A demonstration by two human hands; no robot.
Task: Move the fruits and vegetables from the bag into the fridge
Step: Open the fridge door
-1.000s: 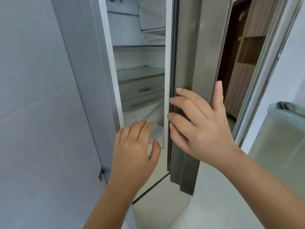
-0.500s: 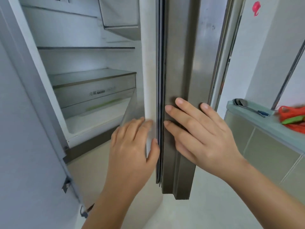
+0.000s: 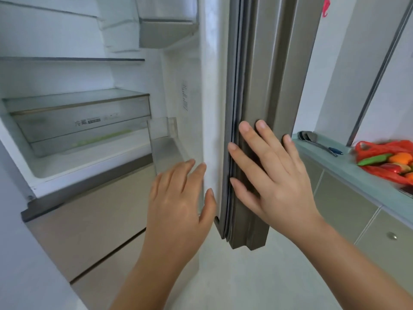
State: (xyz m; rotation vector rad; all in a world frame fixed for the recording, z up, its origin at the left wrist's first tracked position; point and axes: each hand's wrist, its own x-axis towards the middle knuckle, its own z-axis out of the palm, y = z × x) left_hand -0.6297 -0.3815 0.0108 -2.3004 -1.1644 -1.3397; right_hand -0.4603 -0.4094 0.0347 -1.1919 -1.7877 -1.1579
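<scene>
Your right fingers (image 3: pixel 248 142) are lying straight and spread, pressing flat against the brushed grey metal edge of the fridge door (image 3: pixel 274 74). Their tips are reaching the dark ribbed gasket (image 3: pixel 233 108). Your right hand (image 3: pixel 277 182) is gripping nothing.

Your left fingers (image 3: pixel 192 173) are also stretching out straight, held close together, with the thumb standing apart. They are sitting right at the door's smooth white inner liner (image 3: pixel 212 86). The picture is not showing clearly whether they are touching it. Your left hand (image 3: pixel 178 202) is holding nothing either.

Just beyond those fingertips a clear plastic door bin (image 3: pixel 163 135) is jutting out, and a second one (image 3: pixel 165 25) is hanging higher up. Inside the fridge (image 3: pixel 67 74), flat glass shelves are running across. A translucent drawer (image 3: pixel 82 124) with a printed label is sitting below them. Something pale green is showing through its front, too blurred to name.

The bag (image 3: pixel 380 145) is a red mesh one. It is lying on the glossy pale-green counter (image 3: pixel 330 159), near the front edge, well apart from your right hand and off to its right. It is running out of view at the right. It is holding a long green vegetable (image 3: pixel 373 159), a rounded orange piece (image 3: pixel 401 158) and a shiny red one (image 3: pixel 388 168).

Metal spoons (image 3: pixel 310 137) are resting at the counter's left end, between the door and the bag.
</scene>
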